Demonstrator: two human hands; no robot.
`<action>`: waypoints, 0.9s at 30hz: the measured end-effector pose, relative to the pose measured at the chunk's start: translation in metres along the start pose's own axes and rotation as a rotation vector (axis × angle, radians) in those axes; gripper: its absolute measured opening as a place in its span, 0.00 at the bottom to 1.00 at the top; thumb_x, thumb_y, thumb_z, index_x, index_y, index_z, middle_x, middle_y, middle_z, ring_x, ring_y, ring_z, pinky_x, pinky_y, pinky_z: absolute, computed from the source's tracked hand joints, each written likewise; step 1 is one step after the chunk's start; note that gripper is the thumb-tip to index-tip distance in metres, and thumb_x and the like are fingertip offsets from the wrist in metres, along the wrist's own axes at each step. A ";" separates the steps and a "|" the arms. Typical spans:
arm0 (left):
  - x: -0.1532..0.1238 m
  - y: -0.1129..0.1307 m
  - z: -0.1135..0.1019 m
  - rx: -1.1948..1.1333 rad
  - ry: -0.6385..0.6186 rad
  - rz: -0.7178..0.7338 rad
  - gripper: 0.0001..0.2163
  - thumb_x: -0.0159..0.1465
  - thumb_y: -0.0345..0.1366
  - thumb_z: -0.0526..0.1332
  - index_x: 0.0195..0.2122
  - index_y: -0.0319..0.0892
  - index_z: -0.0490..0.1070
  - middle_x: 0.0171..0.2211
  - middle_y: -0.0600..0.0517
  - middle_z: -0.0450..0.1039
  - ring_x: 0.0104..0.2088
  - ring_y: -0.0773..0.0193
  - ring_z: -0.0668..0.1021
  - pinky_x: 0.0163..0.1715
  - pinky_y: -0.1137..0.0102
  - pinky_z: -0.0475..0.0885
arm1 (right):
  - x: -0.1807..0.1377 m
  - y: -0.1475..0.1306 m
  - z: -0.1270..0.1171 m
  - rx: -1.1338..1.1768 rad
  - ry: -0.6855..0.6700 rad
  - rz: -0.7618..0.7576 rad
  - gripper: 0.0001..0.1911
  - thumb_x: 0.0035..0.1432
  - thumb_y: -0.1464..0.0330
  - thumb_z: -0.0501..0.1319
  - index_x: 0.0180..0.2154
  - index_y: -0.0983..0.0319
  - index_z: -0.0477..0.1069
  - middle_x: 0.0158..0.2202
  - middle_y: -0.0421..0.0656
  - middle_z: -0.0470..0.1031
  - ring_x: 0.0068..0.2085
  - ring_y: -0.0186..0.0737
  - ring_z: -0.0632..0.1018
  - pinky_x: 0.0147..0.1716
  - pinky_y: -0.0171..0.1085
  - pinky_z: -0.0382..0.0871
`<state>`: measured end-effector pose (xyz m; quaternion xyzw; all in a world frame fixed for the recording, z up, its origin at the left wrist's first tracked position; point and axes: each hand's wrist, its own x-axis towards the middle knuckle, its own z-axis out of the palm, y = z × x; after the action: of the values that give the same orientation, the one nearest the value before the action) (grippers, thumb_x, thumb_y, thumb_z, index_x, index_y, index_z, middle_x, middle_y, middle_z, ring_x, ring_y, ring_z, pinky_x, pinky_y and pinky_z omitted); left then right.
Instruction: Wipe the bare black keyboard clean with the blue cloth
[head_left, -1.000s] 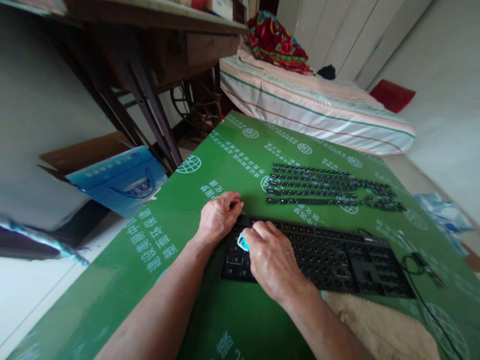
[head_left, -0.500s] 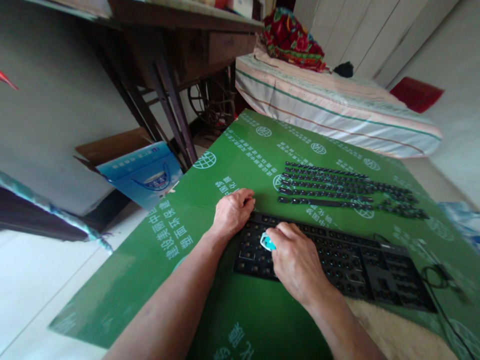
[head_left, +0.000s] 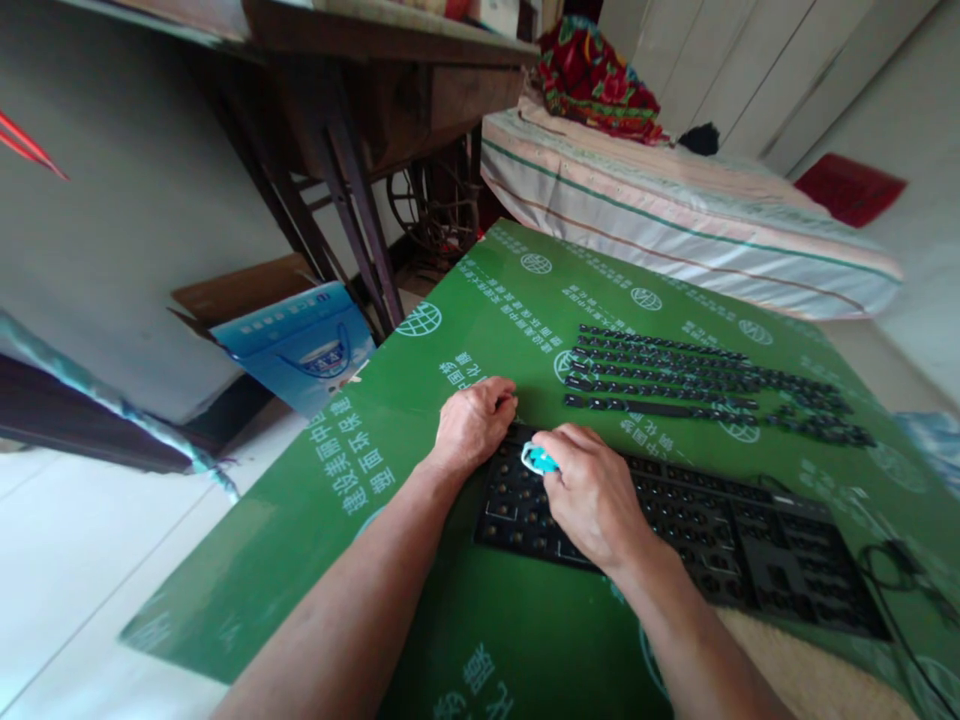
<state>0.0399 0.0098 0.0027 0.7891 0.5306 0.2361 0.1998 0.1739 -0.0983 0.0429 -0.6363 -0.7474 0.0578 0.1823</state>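
A black keyboard (head_left: 720,540) with its keycaps off lies on a green printed board (head_left: 480,330). My left hand (head_left: 472,425) is closed on the keyboard's far left corner. My right hand (head_left: 592,495) is closed round a small turquoise and white tool (head_left: 537,459) and presses it onto the keyboard's upper left part. The removed black keycaps (head_left: 697,375) are laid out in rows on the board beyond the keyboard.
The keyboard's cable (head_left: 900,580) trails at the right. A cream fleece (head_left: 787,670) lies under the near right edge. A dark wooden treadle table (head_left: 352,100) stands at the back left, a blue bag (head_left: 300,345) beside it, a striped mattress (head_left: 675,220) behind the board.
My right hand has slid the turquoise tool a little toward the keyboard's far edge. My left hand has kept its hold on the corner. The camera view has shifted left.
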 end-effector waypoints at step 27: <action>0.000 -0.003 0.005 0.017 0.000 0.014 0.11 0.62 0.39 0.53 0.40 0.48 0.72 0.38 0.54 0.78 0.38 0.63 0.78 0.36 0.71 0.70 | 0.006 -0.031 0.013 -0.098 -0.092 -0.181 0.10 0.55 0.81 0.55 0.32 0.62 0.71 0.34 0.44 0.70 0.39 0.42 0.66 0.41 0.39 0.61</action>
<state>0.0399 0.0104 -0.0032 0.7944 0.5273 0.2329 0.1913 0.1396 -0.0962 0.0415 -0.5708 -0.8114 0.0336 0.1209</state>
